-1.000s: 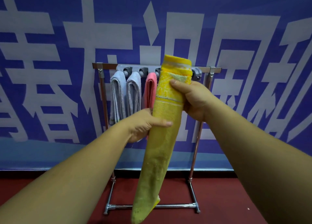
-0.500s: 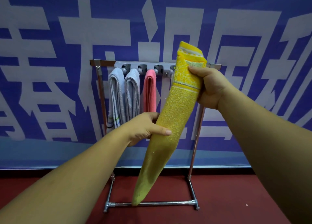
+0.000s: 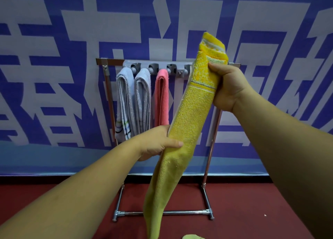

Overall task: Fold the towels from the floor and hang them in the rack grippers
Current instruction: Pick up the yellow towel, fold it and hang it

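We've got R hand gripping yellow towel near its top, L hand pinching mid-length; long axis tilts up-right, top nearest the free rack gripper

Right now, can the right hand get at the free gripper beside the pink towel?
Probably yes: the right hand grips the yellow towel near its top, close beside the free gripper; only the towel itself partly covers it.
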{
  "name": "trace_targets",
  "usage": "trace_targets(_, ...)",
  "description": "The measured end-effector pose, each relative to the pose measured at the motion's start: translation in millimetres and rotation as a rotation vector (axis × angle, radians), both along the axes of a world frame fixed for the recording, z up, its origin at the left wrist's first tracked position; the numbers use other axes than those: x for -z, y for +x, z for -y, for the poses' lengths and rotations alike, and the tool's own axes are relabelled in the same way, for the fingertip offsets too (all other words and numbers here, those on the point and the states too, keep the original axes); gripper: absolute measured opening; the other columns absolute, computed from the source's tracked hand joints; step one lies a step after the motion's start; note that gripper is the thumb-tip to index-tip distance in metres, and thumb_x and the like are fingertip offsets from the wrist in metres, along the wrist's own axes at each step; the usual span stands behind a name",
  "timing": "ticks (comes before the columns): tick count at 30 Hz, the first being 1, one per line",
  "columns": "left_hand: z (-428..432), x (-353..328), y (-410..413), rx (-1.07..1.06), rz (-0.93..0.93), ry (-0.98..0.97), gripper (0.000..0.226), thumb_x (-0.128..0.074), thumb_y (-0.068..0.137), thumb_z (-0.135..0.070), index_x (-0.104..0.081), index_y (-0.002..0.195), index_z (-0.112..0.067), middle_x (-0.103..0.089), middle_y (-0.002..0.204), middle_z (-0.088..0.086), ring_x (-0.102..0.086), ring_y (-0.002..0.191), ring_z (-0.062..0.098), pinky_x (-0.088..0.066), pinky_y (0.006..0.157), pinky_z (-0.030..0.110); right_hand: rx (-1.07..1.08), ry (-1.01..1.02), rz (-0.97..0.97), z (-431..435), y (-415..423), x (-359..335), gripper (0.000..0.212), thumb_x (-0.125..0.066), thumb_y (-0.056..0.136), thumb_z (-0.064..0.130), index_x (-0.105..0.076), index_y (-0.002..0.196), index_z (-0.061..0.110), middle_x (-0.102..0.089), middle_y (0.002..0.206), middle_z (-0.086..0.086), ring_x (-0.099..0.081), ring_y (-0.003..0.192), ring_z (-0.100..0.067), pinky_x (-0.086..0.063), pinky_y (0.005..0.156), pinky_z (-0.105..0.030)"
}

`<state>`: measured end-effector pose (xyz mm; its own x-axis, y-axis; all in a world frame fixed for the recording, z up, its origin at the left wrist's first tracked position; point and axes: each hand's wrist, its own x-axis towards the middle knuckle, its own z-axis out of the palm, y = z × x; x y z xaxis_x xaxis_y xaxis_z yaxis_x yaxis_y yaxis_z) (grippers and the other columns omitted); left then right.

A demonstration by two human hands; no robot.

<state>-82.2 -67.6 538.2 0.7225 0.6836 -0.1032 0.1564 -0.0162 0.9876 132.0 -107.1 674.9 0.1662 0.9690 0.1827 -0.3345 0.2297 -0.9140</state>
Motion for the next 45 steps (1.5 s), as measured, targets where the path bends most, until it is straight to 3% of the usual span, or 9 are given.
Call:
trace_targets(3, 3, 5, 2, -0.006, -0.001, -0.06, 0.031, -0.06, 0.106, -0.006, -0.065, 0.133, -0.02, -0.078, 0.126, 0.009, -0.074, 0.116, 0.029, -0.056, 0.101, 0.051, 0.157, -0.076, 0.102, -21, -1, 5, 0.031, -0.066, 0.103, 0.031, -0.065, 0.129, 0.014, -0.078, 0.119, -0.012, -0.077, 0.107, -0.031, -0.063, 0.089, -0.053)
trace_targets(6, 2, 1, 9, -0.097, 0.098, -0.19, 0.027, -0.057, 0.108, -0.009, -0.067, 0.133, -0.009, -0.078, 0.123, 0.014, -0.075, 0.115, 0.031, -0.061, 0.097, 0.046, 0.192, -0.34, 0.531, -36, 1, 32, 0.054, -0.066, 0.097, 0.059, -0.061, 0.12, 0.011, -0.073, 0.12, -0.015, -0.072, 0.108, -0.033, -0.058, 0.098, -0.048)
trace_targets(8, -3, -5, 18, -0.18, 0.2, -0.278, 0.028, -0.055, 0.108, -0.006, -0.067, 0.134, -0.007, -0.078, 0.122, 0.017, -0.075, 0.116, 0.033, -0.061, 0.098, 0.049, 0.129, -0.504, 0.658, -35, 4, 59, 0.065, -0.062, 0.092, 0.072, -0.054, 0.117, 0.013, -0.068, 0.119, -0.014, -0.069, 0.11, -0.033, -0.055, 0.103, -0.05)
trace_targets(13, -16, -17, 29, -0.219, 0.25, -0.425, 0.034, -0.05, 0.107, 0.0, -0.066, 0.136, -0.001, -0.073, 0.127, 0.026, -0.074, 0.113, 0.037, -0.058, 0.1, 0.054, -0.128, -0.567, 0.548, -9, 0, 129, 0.072, -0.068, 0.088, 0.07, -0.073, 0.119, 0.005, -0.079, 0.102, -0.011, -0.075, 0.088, -0.026, -0.06, 0.086, -0.041)
trace_targets(26, -14, -27, 22, -0.342, 0.127, -0.429, 0.035, -0.049, 0.105, 0.008, -0.056, 0.139, 0.011, -0.076, 0.109, 0.026, -0.078, 0.089, 0.034, -0.067, 0.073, 0.046, -0.268, -0.382, 0.378, 7, 0, 155, 0.041, -0.076, 0.093, 0.025, -0.074, 0.125, 0.0, -0.076, 0.117, -0.02, -0.071, 0.103, -0.031, -0.052, 0.106, -0.05)
trace_targets(35, -17, -32, 12, -0.333, -0.009, -0.448, 0.025, -0.066, 0.102, -0.018, -0.069, 0.122, -0.004, -0.078, 0.102, 0.013, -0.074, 0.095, 0.026, -0.06, 0.081, 0.044, -0.178, -0.364, 0.224, 6, 5, 136, 0.034, -0.072, 0.098, 0.017, -0.071, 0.128, 0.002, -0.075, 0.123, -0.021, -0.074, 0.108, -0.033, -0.058, 0.096, -0.047)
trace_targets(39, -14, -30, 10, -0.278, 0.014, -0.412, 0.027, -0.069, 0.1, -0.026, -0.07, 0.121, -0.01, -0.081, 0.105, 0.011, -0.075, 0.104, 0.029, -0.057, 0.092, 0.047, -0.133, -0.357, 0.161, 2, 3, 131, 0.03, -0.068, 0.101, 0.013, -0.071, 0.128, 0.0, -0.073, 0.126, -0.022, -0.069, 0.121, -0.039, -0.055, 0.107, -0.05)
trace_targets(43, -14, -28, 6, -0.23, 0.061, -0.295, 0.042, -0.073, 0.095, -0.006, -0.066, 0.135, -0.016, -0.079, 0.112, 0.012, -0.076, 0.103, 0.031, -0.057, 0.102, 0.049, -0.145, -0.369, 0.204, 6, 1, 118, 0.02, -0.061, 0.104, 0.012, -0.071, 0.117, 0.0, -0.077, 0.1, -0.017, -0.074, 0.083, -0.028, -0.064, 0.069, -0.038)
trace_targets(45, -17, -29, 5, -0.226, 0.083, -0.256, 0.045, -0.075, 0.093, -0.003, -0.067, 0.136, -0.015, -0.079, 0.12, 0.014, -0.076, 0.109, 0.031, -0.059, 0.101, 0.049, -0.155, -0.388, 0.209, 7, 2, 113, 0.019, -0.059, 0.105, 0.015, -0.07, 0.114, 0.002, -0.076, 0.087, -0.012, -0.074, 0.075, -0.024, -0.065, 0.065, -0.038)
